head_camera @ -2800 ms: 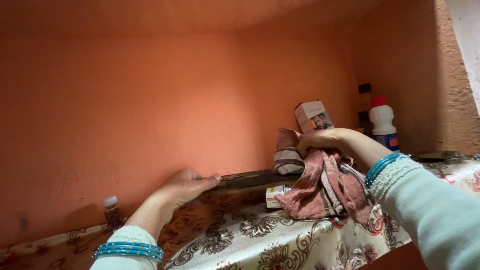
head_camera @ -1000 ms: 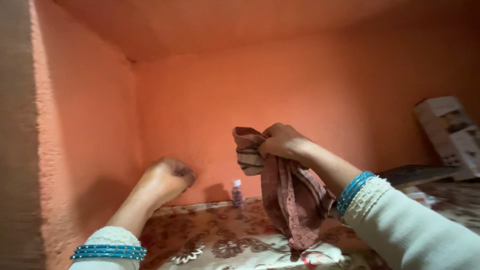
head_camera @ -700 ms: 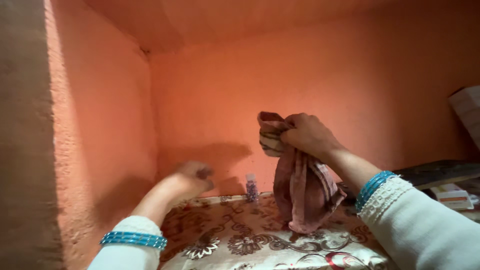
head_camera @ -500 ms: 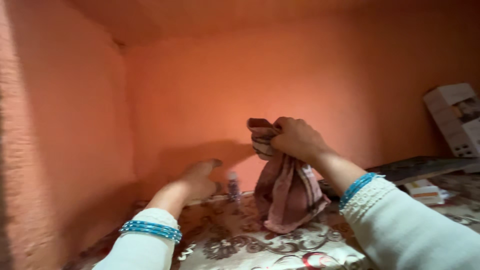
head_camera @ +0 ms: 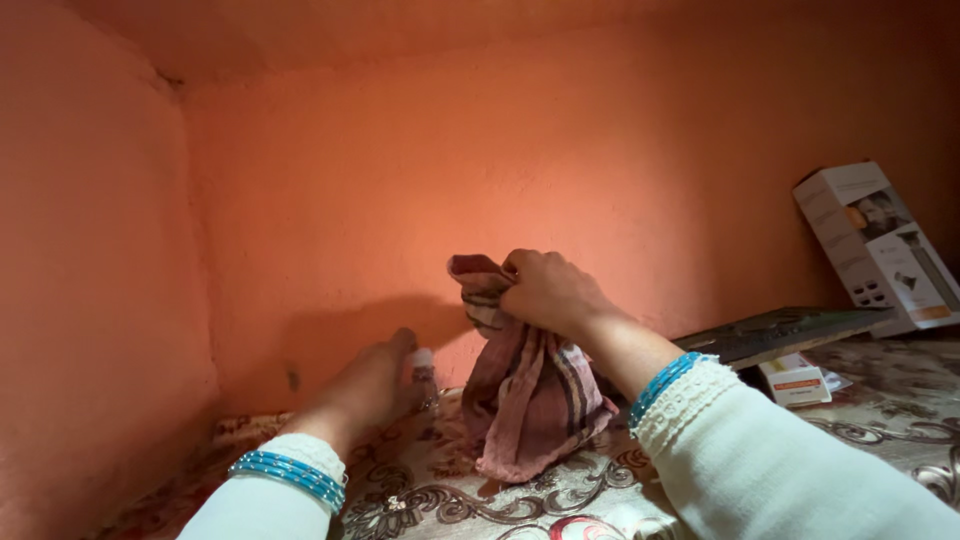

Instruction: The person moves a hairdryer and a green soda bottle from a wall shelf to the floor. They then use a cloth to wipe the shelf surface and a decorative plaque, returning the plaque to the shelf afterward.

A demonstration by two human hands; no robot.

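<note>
Left hand (head_camera: 372,385): fingers closing round small upright vial (head_camera: 423,374), white-capped, by back wall; right hand (head_camera: 545,292): fingers clutching bunched striped pink cloth (head_camera: 525,385), well apart

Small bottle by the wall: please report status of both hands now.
Left hand touching the small bottle, grip unclear. Right hand clutching a bunched pink cloth just beside it. Nothing between.

Walls: rough orange plaster on the back wall (head_camera: 560,150) and the left side wall (head_camera: 90,260), which meet in a corner.
Ceiling: same orange plaster (head_camera: 400,30), low over the niche.
Shelf cover: cream cloth with brown flowers (head_camera: 880,420).
Light: warm, brightest mid-wall, dim in the corner.
</note>
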